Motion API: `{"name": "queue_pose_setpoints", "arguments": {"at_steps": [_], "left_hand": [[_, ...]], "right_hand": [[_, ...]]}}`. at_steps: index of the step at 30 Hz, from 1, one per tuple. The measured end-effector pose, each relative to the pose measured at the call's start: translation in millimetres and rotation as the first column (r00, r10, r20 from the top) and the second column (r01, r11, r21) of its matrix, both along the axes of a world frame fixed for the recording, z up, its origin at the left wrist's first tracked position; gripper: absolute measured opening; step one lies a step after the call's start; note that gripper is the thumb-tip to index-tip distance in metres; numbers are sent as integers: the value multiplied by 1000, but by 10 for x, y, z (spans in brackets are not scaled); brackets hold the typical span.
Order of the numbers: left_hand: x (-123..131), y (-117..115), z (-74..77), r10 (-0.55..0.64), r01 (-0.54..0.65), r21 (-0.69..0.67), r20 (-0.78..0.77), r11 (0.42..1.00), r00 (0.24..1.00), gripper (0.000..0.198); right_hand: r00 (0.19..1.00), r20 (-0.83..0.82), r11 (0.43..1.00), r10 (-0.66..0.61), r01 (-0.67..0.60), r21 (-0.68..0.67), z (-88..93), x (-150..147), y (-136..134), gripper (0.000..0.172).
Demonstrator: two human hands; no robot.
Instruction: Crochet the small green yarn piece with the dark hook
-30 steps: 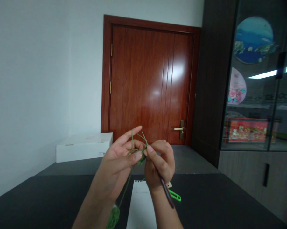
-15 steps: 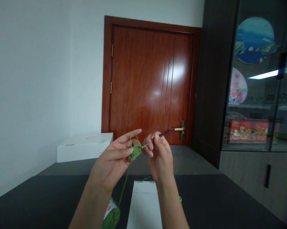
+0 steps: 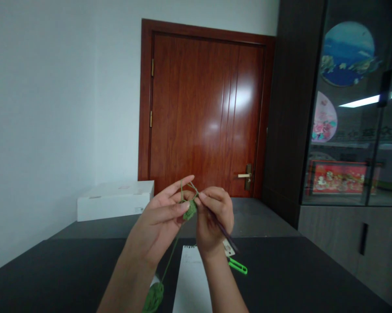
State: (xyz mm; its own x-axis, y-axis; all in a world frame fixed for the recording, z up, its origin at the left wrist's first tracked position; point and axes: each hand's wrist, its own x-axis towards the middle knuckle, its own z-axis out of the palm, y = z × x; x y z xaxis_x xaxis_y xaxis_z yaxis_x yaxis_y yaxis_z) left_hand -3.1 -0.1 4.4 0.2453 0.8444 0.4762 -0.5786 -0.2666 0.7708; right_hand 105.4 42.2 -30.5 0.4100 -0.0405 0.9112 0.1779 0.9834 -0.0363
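Hands just beside each other: my left hand [image 3: 160,213] pinches green piece [image 3: 190,211] in front of me above table [image 3: 274,278], yarn [image 3: 171,257] up over raised forefinger; my right hand [image 3: 217,208] clasps hook [image 3: 225,235]

Hook swung round in last half second: handle pointed up and away, now slants down to right, fist closer to piece

Likely mid-stitch, I judge; tip too small to tell if yarn caught

Red-brown door [image 3: 196,108], pale wall [image 3: 52,108] — dark glass-fronted cabinet [image 3: 300,130] at right.
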Motion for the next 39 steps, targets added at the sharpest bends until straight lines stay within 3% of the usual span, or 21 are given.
{"name": "queue_pose_setpoints", "arguments": {"at_steps": [2, 4, 6, 7, 8, 10, 11, 13, 14, 16, 18, 19, 21, 23, 26, 39], "left_hand": [[-21, 25, -3, -87, 88, -59, 30, 994, 996, 64], [-39, 36, -2, -92, 94, -46, 38, 995, 995, 69], [-44, 25, 2, -54, 55, -10, 15, 998, 998, 72], [-39, 12, 5, -13, 13, 14, -1, 1000, 1000, 74], [-29, -5, 8, 47, -46, 42, -18, 998, 999, 75], [3, -43, 13, 202, -197, 101, -37, 975, 979, 75], [23, -61, 14, 273, -266, 124, -40, 956, 961, 75], [56, -86, 12, 332, -326, 125, -31, 937, 943, 75], [67, -91, 9, 301, -297, 96, -31, 950, 953, 74], [69, -89, 2, 159, -159, 4, -33, 987, 987, 70], [49, -76, -2, 13, -15, -65, -18, 998, 1000, 66], [35, -70, -2, -25, 24, -72, -7, 997, 1000, 66], [6, -60, 4, -28, 28, -39, 7, 999, 1000, 69], [-22, -57, 15, 4, -4, 9, -1, 1000, 1000, 71], [-60, -52, 26, 36, -35, 60, -30, 998, 999, 65], [-66, -28, 20, 183, -161, 219, -84, 962, 979, 54]], "right_hand": [[964, -82, 965, 254, -258, -50, 37, -81, -26, 10], [850, -106, 838, 516, -527, -145, 81, -130, -46, 6], [774, -99, 745, 626, -630, -219, 104, -120, -50, 5], [787, -93, 756, 610, -613, -232, 105, -93, -46, 4], [833, -82, 805, 547, -550, -224, 99, -57, -37, 4], [956, 3, 941, 295, -290, -176, 73, 22, -14, 5], [990, 48, 982, 134, -126, -143, 57, 53, -2, 7], [989, 85, 989, -124, 130, -77, 26, 77, 11, 12], [981, 70, 982, -179, 183, -49, 17, 67, 10, 14], [994, -15, 994, -105, 104, -25, 17, 15, -8, 14], [984, -73, 984, 164, -168, -61, 42, -52, -40, 8], [941, -105, 938, 321, -331, -101, 61, -78, -58, 5], [807, -167, 786, 567, -590, -184, 100, -95, -89, 8], [704, -196, 665, 683, -710, -231, 131, -64, -110, 14], [687, -172, 640, 706, -722, -263, 155, 28, -124, 18], [804, -4, 783, 594, -580, -224, 182, 227, -132, 9]]}}
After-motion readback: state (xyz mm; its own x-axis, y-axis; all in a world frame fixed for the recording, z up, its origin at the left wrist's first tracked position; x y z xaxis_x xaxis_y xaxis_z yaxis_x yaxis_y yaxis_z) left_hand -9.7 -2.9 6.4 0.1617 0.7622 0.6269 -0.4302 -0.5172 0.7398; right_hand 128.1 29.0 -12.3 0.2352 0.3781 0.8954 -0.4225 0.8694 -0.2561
